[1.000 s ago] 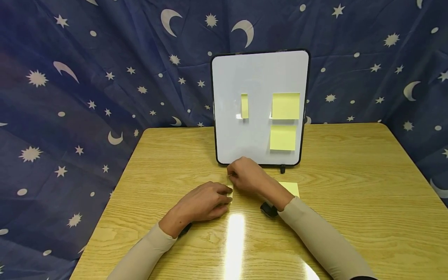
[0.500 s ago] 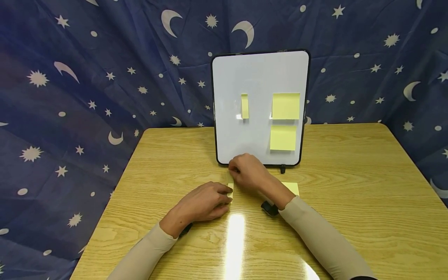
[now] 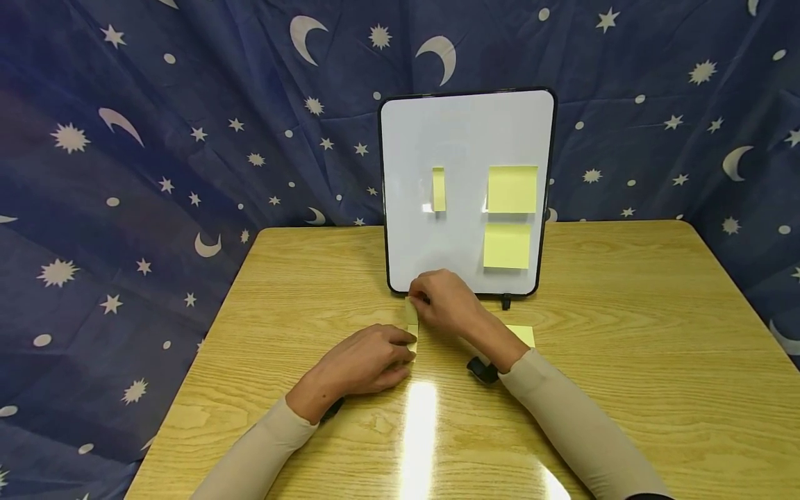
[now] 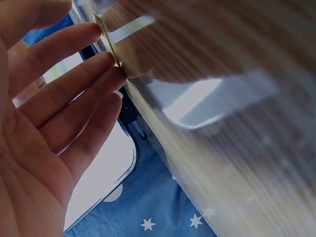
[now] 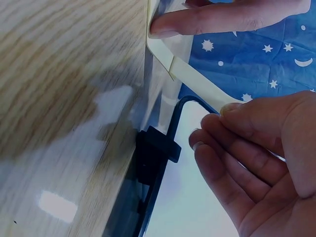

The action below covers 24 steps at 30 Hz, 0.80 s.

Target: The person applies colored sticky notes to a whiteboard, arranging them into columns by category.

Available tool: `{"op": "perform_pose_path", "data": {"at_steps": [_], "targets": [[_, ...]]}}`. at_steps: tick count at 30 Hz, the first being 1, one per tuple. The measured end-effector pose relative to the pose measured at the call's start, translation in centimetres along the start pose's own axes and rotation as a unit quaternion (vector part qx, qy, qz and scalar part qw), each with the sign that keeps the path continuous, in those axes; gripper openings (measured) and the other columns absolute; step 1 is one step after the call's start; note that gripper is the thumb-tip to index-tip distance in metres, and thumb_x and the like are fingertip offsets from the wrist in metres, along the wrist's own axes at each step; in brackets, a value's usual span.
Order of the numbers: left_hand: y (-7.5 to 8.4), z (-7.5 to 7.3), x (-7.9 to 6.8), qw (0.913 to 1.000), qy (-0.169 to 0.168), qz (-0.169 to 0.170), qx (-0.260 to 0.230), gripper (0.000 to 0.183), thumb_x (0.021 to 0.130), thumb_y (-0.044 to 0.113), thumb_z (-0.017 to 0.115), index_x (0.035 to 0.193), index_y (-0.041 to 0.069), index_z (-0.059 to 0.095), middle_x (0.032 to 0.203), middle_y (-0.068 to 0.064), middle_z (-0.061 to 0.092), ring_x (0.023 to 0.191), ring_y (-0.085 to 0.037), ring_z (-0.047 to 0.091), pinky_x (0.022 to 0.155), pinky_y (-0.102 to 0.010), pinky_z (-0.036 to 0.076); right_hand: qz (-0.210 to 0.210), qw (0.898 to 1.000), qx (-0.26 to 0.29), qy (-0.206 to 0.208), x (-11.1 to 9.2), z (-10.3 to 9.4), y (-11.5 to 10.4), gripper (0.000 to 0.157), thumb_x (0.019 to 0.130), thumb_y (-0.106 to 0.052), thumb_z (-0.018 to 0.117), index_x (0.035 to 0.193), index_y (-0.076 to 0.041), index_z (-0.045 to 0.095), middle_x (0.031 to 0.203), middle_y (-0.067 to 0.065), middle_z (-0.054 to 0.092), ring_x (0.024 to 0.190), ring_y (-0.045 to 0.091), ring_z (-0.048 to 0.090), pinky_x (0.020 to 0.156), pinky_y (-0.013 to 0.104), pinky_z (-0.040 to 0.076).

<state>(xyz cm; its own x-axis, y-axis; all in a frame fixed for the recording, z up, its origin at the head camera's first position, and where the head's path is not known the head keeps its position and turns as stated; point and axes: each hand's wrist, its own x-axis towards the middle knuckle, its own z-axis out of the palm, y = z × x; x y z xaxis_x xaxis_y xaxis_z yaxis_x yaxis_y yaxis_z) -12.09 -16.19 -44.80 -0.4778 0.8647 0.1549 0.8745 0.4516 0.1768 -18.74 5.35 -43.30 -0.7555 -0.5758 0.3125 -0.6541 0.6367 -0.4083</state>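
Note:
My left hand (image 3: 369, 359) rests its fingertips on a narrow yellow sticky-note pad (image 3: 413, 346) lying on the table, its fingers extended. Just beyond, my right hand (image 3: 445, 302) pinches the end of a yellow sticky-note strip (image 3: 410, 311) between thumb and forefinger. In the right wrist view that strip (image 5: 203, 85) stretches taut from the pinch towards the pad, where a left fingertip presses. Part of the bent pad (image 5: 161, 55) curls up off the tabletop there. In the left wrist view, the pad's thin edge (image 4: 107, 40) shows at the left fingertips.
A whiteboard (image 3: 425, 132) stands behind the hands, with a narrow yellow note (image 3: 439, 189) and two wider ones, upper (image 3: 512, 189) and lower (image 3: 507, 246). A black foot (image 3: 505, 301) juts from its base. A square yellow note (image 3: 523, 335) lies partly behind the right forearm.
My right hand has risen slightly away from the left, towards the whiteboard. More of the pinched strip now shows between the hands. The left hand stays in place.

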Motion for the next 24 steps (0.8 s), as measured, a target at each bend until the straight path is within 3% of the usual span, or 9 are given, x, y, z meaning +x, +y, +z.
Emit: {"op": "perform_pose_path", "data": {"at_steps": [7, 16, 24], "targets": [[0.06, 0.14, -0.13, 1.0000, 0.002, -0.008, 0.001, 0.013, 0.101, 0.021, 0.071, 0.105, 0.017, 0.083, 0.126, -0.006, 0.073, 0.116, -0.019, 0.070, 0.102, -0.036, 0.056, 0.004, 1.000, 0.000, 0.009, 0.12, 0.03, -0.08, 0.009, 0.093, -0.005, 0.076, 0.086, -0.010, 0.079, 0.084, -0.001, 0.074, 0.076, 0.015, 0.069, 0.073, 0.033, 0.058], [-0.01, 0.14, -0.05, 0.9999, -0.001, -0.010, -0.001, 0.014, 0.103, 0.021, 0.069, 0.105, 0.018, 0.082, 0.127, -0.005, 0.073, 0.116, -0.018, 0.069, 0.102, -0.035, 0.055, 0.012, 0.999, 0.004, 0.033, 0.25, -0.10, -0.25, 0.010, 0.092, -0.004, 0.076, 0.084, -0.010, 0.079, 0.080, -0.001, 0.071, 0.072, 0.014, 0.064, 0.070, 0.032, 0.055], [0.10, 0.12, -0.12, 0.9999, -0.001, -0.012, 0.006, 0.013, 0.103, 0.021, 0.070, 0.106, 0.019, 0.082, 0.126, -0.004, 0.073, 0.116, -0.017, 0.069, 0.101, -0.034, 0.056, 0.006, 0.999, 0.006, 0.041, 0.49, -0.33, -0.38, 0.009, 0.092, -0.004, 0.076, 0.085, -0.009, 0.079, 0.082, 0.001, 0.074, 0.075, 0.017, 0.069, 0.072, 0.034, 0.057]]}}
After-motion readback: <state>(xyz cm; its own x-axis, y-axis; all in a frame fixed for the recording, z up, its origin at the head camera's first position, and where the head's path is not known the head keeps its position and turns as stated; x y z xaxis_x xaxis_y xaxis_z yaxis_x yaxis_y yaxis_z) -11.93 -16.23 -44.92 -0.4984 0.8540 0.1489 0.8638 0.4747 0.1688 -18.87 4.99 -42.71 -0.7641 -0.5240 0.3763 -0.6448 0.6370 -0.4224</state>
